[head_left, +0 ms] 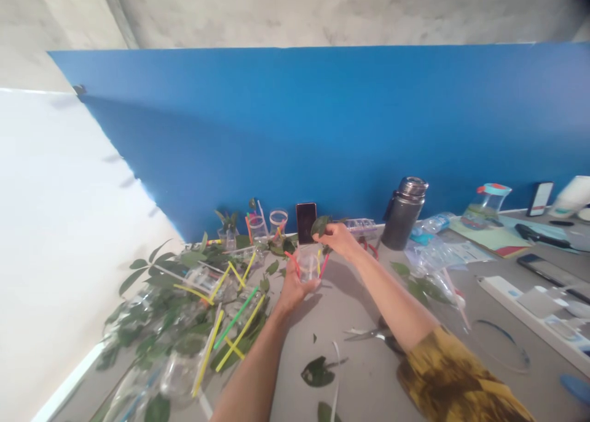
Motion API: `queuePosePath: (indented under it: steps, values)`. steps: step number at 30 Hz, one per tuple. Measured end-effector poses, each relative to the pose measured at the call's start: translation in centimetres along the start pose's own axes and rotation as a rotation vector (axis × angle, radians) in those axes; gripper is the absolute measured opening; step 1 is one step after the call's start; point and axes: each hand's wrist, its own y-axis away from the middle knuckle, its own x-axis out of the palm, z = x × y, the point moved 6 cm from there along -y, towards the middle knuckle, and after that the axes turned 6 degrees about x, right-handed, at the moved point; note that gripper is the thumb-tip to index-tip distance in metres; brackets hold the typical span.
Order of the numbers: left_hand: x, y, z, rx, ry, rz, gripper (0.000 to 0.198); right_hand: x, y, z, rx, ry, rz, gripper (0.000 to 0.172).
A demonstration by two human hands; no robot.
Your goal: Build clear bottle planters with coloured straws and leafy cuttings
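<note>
My left hand (294, 292) is closed around a clear plastic cup (310, 266) just above the grey table. Pink-red and yellow straw pieces (325, 266) stick out around the cup's sides. Over the cup's right side, my right hand (338, 240) pinches a dark green leaf (321, 226) between thumb and fingers. The leaf is apart from the cup. A phone (306, 222) leans upright against the blue panel behind both hands. Below my right forearm lie open scissors (369, 334), their handles partly hidden by the arm. A loose leaf (317, 372) rests in front of them.
Leafy cuttings, clear cups and yellow and green straws (236, 317) crowd the left side. Decorated cups (278, 221) stand at the back. A dark thermos (405, 214), crumpled plastic (429, 253), a jug (489, 206) and a white power strip (537, 314) occupy the right.
</note>
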Motion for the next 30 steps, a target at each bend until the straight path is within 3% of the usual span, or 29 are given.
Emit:
queuePosePath:
  steps: [30]
  values:
    - [0.35, -0.16, -0.15, -0.007, 0.018, 0.033, 0.088, 0.3, -0.18, -0.67, 0.016, -0.007, -0.013, 0.028]
